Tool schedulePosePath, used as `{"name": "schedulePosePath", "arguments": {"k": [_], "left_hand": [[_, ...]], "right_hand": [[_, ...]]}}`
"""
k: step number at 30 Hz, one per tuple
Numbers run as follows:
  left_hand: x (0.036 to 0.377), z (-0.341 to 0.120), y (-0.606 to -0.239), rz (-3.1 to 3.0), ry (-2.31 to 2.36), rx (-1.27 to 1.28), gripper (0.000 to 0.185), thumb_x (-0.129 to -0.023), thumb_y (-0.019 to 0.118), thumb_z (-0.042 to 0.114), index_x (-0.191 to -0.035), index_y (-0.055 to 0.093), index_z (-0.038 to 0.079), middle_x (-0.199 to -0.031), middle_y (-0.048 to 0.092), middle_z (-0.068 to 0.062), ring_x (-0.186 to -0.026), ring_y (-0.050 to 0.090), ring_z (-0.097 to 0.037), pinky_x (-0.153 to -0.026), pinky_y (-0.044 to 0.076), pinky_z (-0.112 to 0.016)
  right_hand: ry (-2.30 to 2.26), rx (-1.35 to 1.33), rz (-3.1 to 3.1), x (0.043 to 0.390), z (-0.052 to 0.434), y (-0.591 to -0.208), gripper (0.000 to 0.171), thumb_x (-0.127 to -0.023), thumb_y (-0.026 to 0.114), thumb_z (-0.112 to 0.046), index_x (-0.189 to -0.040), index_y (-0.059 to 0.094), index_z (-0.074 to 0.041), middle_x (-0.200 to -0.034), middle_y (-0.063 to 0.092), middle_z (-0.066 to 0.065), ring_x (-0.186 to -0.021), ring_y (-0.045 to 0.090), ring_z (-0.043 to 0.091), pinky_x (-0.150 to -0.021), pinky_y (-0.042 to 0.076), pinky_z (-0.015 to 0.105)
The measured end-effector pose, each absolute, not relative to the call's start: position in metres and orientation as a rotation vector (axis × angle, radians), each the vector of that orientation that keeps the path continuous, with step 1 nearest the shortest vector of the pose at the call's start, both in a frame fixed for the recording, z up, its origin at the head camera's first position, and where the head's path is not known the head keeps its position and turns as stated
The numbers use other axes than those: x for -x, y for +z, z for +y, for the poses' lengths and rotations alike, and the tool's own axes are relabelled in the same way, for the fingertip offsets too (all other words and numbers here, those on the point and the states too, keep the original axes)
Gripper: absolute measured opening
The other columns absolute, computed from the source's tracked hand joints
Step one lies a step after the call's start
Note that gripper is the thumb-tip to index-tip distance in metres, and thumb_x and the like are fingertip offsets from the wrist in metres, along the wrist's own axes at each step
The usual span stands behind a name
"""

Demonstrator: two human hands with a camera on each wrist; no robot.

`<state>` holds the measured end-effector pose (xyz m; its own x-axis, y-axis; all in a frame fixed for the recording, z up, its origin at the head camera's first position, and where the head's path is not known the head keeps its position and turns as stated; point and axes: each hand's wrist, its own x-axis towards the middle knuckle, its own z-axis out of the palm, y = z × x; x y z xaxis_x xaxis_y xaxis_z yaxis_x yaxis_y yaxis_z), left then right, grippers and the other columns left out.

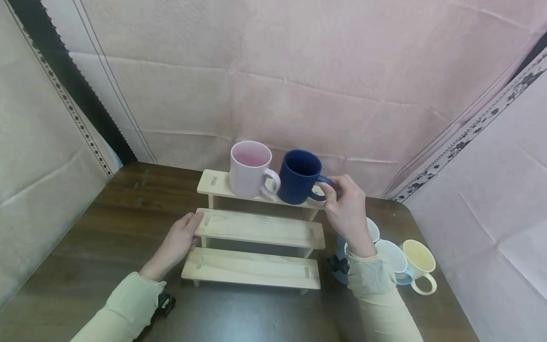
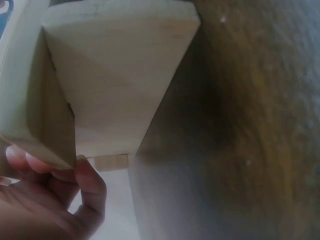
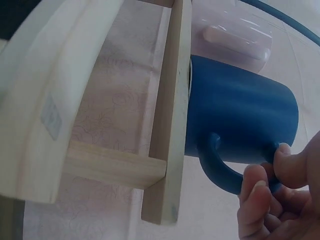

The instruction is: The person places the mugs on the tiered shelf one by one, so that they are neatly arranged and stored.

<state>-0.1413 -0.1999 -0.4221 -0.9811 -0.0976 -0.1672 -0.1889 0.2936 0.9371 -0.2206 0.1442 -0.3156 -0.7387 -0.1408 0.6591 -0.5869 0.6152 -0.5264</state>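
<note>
A dark blue mug [image 1: 300, 176] stands upright on the top step of a three-tier wooden rack [image 1: 252, 268]. My right hand [image 1: 345, 204] pinches its handle between thumb and fingers; the right wrist view shows that grip on the blue mug [image 3: 240, 110] close up. To its left on the same step stands a pale pink mug [image 1: 248, 175], its handle turned to the right. My left hand [image 1: 177, 240] grips the left end of the middle step; in the left wrist view the fingers [image 2: 92, 187] curl round the edge of the wooden board [image 2: 120, 85].
On the brown table [image 1: 85, 266], right of the rack, stand a yellow mug [image 1: 419, 259] and white-and-blue mugs [image 1: 391, 259], partly hidden by my right forearm. A pale cloth [image 1: 299, 85] hangs behind the table, with more cloth at both sides.
</note>
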Motion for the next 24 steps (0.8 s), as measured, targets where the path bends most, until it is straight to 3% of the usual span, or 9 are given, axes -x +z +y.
{"name": "schedulePosePath", "arguments": {"k": [14, 24], "left_hand": [[0.1410, -0.2017, -0.4215, 2.483, 1.800, 0.278, 0.061, -0.100, 0.029, 0.061, -0.101, 0.046, 0.002, -0.062, 0.043, -0.004, -0.052, 0.042, -0.020, -0.049, 0.037, -0.031], [0.1412, -0.1994, -0.4215, 2.496, 1.782, 0.283, 0.061, -0.100, 0.029, 0.061, -0.100, 0.046, 0.002, -0.063, 0.044, -0.004, -0.054, 0.043, -0.021, -0.049, 0.036, -0.030]], "right_hand": [[1.151, -0.582, -2.346, 0.2241, 0.1404, -0.3118, 0.018, -0.091, 0.071, -0.017, -0.100, 0.067, -0.003, -0.087, 0.061, 0.005, -0.059, 0.062, 0.015, -0.053, 0.052, 0.024], [1.200, -0.513, -2.436, 0.2215, 0.1468, -0.3099, 0.025, -0.092, 0.069, -0.028, -0.107, 0.067, -0.008, -0.089, 0.065, 0.005, -0.061, 0.064, 0.018, -0.055, 0.051, 0.026]]}}
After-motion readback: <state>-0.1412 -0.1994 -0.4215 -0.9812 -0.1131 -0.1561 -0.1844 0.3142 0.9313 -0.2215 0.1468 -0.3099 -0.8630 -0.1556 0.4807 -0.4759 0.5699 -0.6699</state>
